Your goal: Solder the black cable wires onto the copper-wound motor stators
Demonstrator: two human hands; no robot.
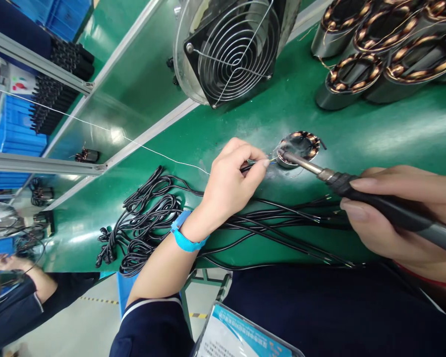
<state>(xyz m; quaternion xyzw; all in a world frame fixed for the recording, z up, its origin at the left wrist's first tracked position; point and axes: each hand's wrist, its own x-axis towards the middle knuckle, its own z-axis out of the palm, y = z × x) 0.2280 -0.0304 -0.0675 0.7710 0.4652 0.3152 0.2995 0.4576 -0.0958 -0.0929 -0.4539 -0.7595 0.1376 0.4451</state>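
Left fingers (259, 171) pinch wires (273, 159), right fingers (364, 184) a soldering iron (332, 179). Soldering the coil (309, 143) seems underway; the next move needs steadiness.

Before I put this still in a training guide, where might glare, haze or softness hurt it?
Head view: glare whitens patches of the green tabletop left of the black cables; head view: pale haze veils the copper-wound ring at the soldering iron; head view: the co-worker's hands at the left edge look soft.
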